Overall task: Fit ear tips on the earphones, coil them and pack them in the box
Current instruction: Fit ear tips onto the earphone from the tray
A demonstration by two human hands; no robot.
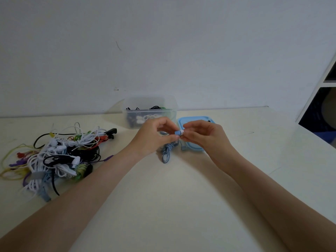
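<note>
Both hands (pixel 154 134) (pixel 200 132) pinch a blue earbud (pixel 177 132) above the table (pixel 172 197).

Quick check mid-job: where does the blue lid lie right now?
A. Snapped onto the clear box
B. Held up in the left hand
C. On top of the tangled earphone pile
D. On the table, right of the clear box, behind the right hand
D: the blue lid lies flat on the table beside the open clear box, partly hidden by the right hand.
</note>
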